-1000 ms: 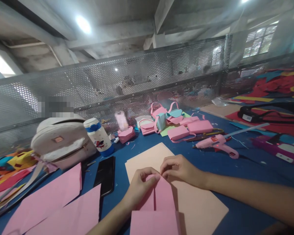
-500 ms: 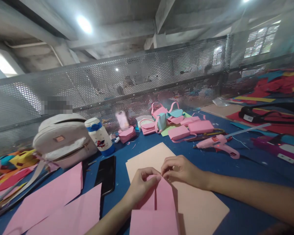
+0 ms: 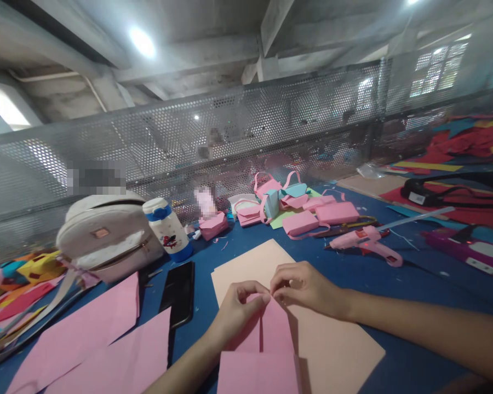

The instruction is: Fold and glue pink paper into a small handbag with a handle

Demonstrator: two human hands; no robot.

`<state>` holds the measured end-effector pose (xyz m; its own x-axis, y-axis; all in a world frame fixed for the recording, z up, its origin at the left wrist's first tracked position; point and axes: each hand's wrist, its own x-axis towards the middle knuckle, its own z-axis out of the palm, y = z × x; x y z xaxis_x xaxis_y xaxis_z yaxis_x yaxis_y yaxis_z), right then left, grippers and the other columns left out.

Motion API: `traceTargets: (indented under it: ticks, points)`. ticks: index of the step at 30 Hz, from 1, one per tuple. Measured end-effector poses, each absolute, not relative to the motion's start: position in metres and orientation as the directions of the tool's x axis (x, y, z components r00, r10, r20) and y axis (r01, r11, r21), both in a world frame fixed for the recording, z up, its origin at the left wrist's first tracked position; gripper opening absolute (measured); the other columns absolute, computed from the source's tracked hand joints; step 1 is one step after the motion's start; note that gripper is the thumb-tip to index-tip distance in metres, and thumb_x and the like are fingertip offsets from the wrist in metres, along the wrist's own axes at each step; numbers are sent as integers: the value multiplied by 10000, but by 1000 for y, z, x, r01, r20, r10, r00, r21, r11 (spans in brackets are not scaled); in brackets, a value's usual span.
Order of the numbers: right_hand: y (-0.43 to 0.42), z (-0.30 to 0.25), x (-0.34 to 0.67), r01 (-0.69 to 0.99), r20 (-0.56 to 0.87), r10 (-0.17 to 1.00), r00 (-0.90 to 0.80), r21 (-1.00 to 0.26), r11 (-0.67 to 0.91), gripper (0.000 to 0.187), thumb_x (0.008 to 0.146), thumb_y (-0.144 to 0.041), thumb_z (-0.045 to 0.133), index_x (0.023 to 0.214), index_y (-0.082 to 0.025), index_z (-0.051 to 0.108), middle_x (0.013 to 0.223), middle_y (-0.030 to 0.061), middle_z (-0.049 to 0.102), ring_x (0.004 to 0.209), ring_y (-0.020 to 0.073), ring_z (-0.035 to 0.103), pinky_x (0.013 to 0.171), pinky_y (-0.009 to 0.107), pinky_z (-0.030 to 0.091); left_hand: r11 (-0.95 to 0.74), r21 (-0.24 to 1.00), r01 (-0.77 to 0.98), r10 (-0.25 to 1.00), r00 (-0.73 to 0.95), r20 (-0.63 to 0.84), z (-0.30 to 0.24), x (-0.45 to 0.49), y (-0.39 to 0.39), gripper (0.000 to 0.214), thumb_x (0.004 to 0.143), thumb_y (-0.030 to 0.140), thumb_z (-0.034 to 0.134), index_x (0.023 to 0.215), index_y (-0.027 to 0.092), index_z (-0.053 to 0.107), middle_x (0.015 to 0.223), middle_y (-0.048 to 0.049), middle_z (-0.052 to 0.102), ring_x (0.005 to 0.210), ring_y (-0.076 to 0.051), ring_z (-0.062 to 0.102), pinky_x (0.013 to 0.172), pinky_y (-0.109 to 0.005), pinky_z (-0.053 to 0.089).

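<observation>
Over the beige sheets, the left hand pinches the folded pink paper at its tip, probably steadying it; whether the right hand, fingers curled alongside, pinches too, I can't tell.

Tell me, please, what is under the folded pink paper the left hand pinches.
Peach sheets extend beneath the folded pink paper, showing along its right side; the left hand and the paper cover the rest from view.
</observation>
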<state>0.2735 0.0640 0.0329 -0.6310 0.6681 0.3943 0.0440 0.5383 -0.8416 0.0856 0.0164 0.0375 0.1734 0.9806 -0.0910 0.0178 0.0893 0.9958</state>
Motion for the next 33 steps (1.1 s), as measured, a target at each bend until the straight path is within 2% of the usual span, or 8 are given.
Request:
traceTargets:
  ticks: [12, 25, 33]
  points:
    - [63, 38, 274, 49, 375, 665, -646, -849, 526, 72, 777, -115, 671, 777, -159, 728, 763, 25, 665, 700, 142, 577, 636, 234, 441, 94, 996, 0, 979, 179, -93, 35, 85, 16, 211, 656, 312, 777, 650, 109, 717, 580, -7, 607, 576, -116, 470, 592, -232, 349]
    - [62, 43, 274, 89, 276, 701, -658, -895, 437, 102, 745, -83, 652, 764, -154, 723, 761, 16, 657, 716, 142, 575, 646, 229, 459, 70, 997, 45, 980, 184, -77, 35, 84, 16, 201, 656, 319, 767, 653, 123, 721, 638, -28, 656, 631, -154, 540, 648, -256, 400]
    - [62, 41, 273, 63, 245, 705, -666, -923, 380, 113, 739, -93, 636, 779, -156, 721, 786, 18, 651, 717, 140, 580, 635, 226, 481, 51, 995, 89, 983, 174, -66, 38, 84, 16, 211, 650, 338, 766, 628, 134, 716, 611, -19, 642, 606, -149, 521, 621, -254, 388]
